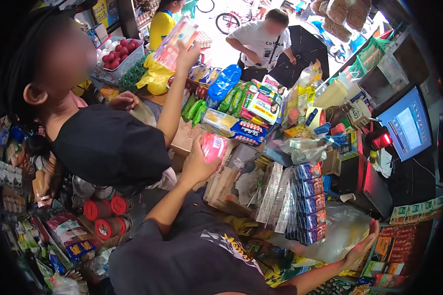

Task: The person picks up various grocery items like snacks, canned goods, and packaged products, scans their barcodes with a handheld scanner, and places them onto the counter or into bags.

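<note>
My left hand (pixel 201 162) is closed around a pink package (pixel 213 147) with a barcode, held over the wooden edge of the crowded counter. Out to the right, my right hand (pixel 365 241) is spread flat with nothing in it, beside a large clear plastic bag (pixel 339 232). Between my hands hang a stack of Fortune packs (pixel 308 204) and strips of silvery sachets (pixel 275 195). A SkyFlakes cracker pack (pixel 247 132) lies just beyond the pink package. Whether my right palm touches the bag, I cannot tell.
A co-worker (pixel 110 143) in a black top stands close at left, one raised hand holding pinkish packaging (pixel 175 44). Across the counter stands a person (pixel 264 48) in white near a black umbrella (pixel 304 55). A monitor (pixel 406 123) and lit scanner (pixel 382 141) are at right; red-lidded jars (pixel 109 226) at left.
</note>
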### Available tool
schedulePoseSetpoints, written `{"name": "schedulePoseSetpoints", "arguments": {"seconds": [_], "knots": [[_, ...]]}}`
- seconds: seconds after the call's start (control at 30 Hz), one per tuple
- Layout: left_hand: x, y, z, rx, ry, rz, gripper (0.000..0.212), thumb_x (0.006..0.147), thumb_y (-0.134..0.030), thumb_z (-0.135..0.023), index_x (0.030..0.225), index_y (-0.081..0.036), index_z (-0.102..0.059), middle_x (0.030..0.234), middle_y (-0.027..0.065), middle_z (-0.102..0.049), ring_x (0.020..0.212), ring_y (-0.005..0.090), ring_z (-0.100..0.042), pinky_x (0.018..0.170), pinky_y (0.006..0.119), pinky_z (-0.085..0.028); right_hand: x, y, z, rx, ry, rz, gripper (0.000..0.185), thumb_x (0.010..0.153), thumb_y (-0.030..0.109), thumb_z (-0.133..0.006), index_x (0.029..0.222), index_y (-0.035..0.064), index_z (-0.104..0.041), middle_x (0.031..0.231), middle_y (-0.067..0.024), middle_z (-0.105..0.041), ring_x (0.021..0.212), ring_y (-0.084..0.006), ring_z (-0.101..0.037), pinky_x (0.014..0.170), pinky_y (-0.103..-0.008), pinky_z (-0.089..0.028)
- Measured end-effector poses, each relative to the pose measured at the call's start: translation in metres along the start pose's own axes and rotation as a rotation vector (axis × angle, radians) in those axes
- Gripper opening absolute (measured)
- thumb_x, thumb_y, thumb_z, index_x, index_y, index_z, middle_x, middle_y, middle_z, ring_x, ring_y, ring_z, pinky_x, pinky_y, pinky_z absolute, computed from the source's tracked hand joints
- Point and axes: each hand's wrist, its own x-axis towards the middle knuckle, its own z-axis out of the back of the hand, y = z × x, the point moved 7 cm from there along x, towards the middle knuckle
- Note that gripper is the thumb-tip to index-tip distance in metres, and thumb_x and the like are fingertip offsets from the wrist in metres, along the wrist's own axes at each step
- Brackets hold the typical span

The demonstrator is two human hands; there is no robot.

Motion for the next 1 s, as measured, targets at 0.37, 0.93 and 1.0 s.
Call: {"name": "schedulePoseSetpoints", "arguments": {"seconds": [0.37, 0.93, 1.0], "knots": [[0.103, -0.034, 0.037, 0.528, -0.527, -0.185, 0.071, 0.076, -0.026, -0.072, 0.136, 0.0, -0.045, 0.126, 0.0226, -0.055, 0.112, 0.043, -0.056, 0.093, 0.049, -0.048, -0.076, -0.005, 0.035, 0.186, 0.05, -0.137, 0.059, 0.106, 0.045, -0.035, 0.135, -0.0039, -0.049, 0.134, -0.0181, -0.055, 0.127, -0.0271, -0.051, 0.111, -0.0396, -0.033], [0.187, 0.024, 0.011, 0.788, -0.563, -0.241, 0.046, 0.084, -0.044, -0.067, 0.099, 0.0, -0.07, 0.098, 0.0255, -0.066, 0.092, 0.0416, -0.063, 0.077, 0.055, -0.051, -0.151, 0.018, 0.052, 0.163, -0.098, -0.235, 0.052, 0.104, 0.041, -0.042, 0.119, -0.0043, -0.061, 0.116, -0.0153, -0.065, 0.112, -0.0246, -0.06, 0.104, -0.0388, -0.041], [0.184, 0.03, 0.023, 0.738, -0.655, -0.415, 0.056, 0.085, -0.051, -0.065, 0.097, 0.003, -0.069, 0.09, 0.0234, -0.067, 0.084, 0.0416, -0.063, 0.074, 0.055, -0.05, -0.179, 0.002, 0.071, 0.269, -0.251, -0.256, 0.051, 0.104, 0.042, -0.042, 0.115, -0.0036, -0.062, 0.112, -0.0162, -0.065, 0.106, -0.0238, -0.061, 0.102, -0.0387, -0.042]]}}
